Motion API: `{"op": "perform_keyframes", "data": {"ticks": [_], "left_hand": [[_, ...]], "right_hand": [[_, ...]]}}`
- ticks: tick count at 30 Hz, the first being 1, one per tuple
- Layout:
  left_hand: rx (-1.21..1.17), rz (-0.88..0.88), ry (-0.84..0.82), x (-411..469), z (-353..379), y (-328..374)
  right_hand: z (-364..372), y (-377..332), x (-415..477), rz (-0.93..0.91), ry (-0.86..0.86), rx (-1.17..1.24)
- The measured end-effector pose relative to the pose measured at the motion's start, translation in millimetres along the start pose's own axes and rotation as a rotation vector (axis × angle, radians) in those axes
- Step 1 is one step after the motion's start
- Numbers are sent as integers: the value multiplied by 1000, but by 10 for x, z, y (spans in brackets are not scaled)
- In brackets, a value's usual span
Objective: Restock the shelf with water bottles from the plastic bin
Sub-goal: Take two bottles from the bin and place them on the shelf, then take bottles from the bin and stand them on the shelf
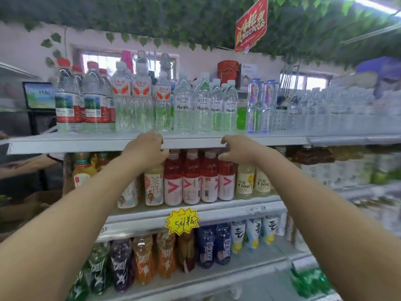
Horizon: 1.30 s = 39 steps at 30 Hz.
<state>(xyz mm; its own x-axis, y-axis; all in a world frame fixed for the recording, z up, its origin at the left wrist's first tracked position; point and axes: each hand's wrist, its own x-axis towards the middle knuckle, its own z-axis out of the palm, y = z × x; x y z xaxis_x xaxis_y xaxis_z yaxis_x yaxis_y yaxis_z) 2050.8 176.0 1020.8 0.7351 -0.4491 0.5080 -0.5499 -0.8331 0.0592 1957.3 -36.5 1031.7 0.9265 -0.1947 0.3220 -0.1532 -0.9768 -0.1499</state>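
top shelf (86,145) edge; both hands (145,149) beneath water bottles (204,105)

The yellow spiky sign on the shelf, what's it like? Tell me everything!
The yellow sign is a flat, star-shaped tag with jagged points all around, like paper or card. It has a thin red outline and dark handwriting, with a small red line of print on top. It hangs upright on the front edge of the second shelf, below the red drink bottles, and its lower points hang in front of the bottles underneath. Neither hand touches it.
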Motion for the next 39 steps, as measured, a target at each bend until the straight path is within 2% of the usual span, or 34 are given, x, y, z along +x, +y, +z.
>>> {"op": "perform_keyframes", "data": {"ticks": [6, 12, 16, 22, 29, 39], "left_hand": [[30, -2, -67, -512, -139, 303], [70, -18, -53, -1106, -185, 894], [110, -61, -47, -1579, -98, 1390], [-8, -195, -128, -2228, 207, 2078], [-28, -225, -287, -2905, 805, 2456], [-91, -339, -559, -3746, 2491, 2282]], "right_hand": [[-61, 194, -561, 36, 35, -20], [-21, 544, -1141, -30, 3, 44], [31, 911, -1592, -97, -17, 15], [226, 1450, -2222, -164, -117, 31], [1028, 1948, -2752, -121, -261, 66], [2822, 2279, -3352, 18, -524, 66]]}}
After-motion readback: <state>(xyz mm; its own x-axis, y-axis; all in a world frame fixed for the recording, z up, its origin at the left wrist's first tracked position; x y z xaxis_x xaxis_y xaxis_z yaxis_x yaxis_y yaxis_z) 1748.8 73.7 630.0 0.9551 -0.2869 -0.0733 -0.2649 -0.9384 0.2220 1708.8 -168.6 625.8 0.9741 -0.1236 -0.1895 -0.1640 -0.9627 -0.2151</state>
